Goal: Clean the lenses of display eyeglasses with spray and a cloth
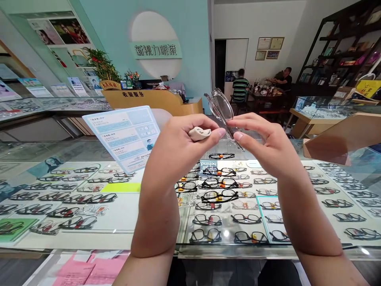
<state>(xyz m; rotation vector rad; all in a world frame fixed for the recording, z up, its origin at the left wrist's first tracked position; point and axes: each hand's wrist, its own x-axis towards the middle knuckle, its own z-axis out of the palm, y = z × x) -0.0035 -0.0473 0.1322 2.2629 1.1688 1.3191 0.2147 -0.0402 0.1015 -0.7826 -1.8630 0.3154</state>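
- The glasses (224, 106) are up in the air between the two sets of fingers, clear-rimmed and tilted, with most of the lens above the fingertips.
- The right fingers (247, 142) pinch them by thumb and forefinger at the lower end.
- The left fingers (212, 139) curl round a pale, bunched cloth (199, 134); the thumb reaches to the glasses' near edge.
- Below both sets of fingers, rows of frames (219, 195) lie under and along the glass worktop (214, 251); a leaflet (127, 135) leans left of the left fingers.
- From where I stand, that light pinch worries me: a slip could drop the glasses onto the worktop.
- Squeezing or twisting at one end could bend an arm; a bare thumb could smudge a lens.
- I can't tell whether the left thumb actually touches the glasses, nor how their arms are folded.
- The fist hides much of the cloth, and the right fingers cover the lower lens.
- The left wrist cuts off the leaflet's edge.
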